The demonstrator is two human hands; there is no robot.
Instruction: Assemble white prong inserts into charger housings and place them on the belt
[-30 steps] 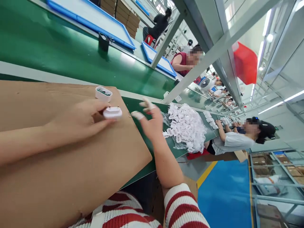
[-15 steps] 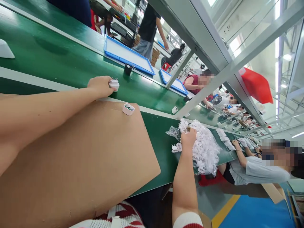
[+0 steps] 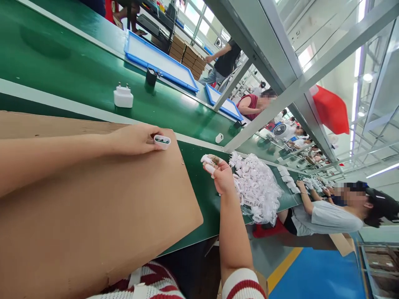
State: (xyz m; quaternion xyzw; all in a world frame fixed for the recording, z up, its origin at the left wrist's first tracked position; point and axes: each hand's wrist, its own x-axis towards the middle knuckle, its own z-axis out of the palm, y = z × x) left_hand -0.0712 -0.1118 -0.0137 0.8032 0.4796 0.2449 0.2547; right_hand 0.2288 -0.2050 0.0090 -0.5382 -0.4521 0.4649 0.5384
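Observation:
My left hand (image 3: 134, 139) rests on the brown cardboard sheet (image 3: 93, 207), fingers pinching a small white open charger shell (image 3: 162, 141) with dark parts inside. My right hand (image 3: 220, 172) is raised over the green bench, fingertips covered in white cots, gripping a small white plug cover (image 3: 207, 160). Just right of it lies a clear bag heaped with white plug covers (image 3: 257, 189). A finished white charger (image 3: 123, 96) with two pins up stands on the green conveyor belt (image 3: 62, 62), apart from both hands.
Blue-framed trays (image 3: 158, 62) and a small black cup (image 3: 151, 76) sit across the belt. A metal frame post (image 3: 264, 112) slants overhead. A co-worker in a white shirt (image 3: 327, 216) sits to the right; other people work further down the line. Stacked cartons stand behind.
My left hand set the assembled charger on the belt, came back and took the open shell on the cardboard. My right hand drew out of the bag holding a plug cover.

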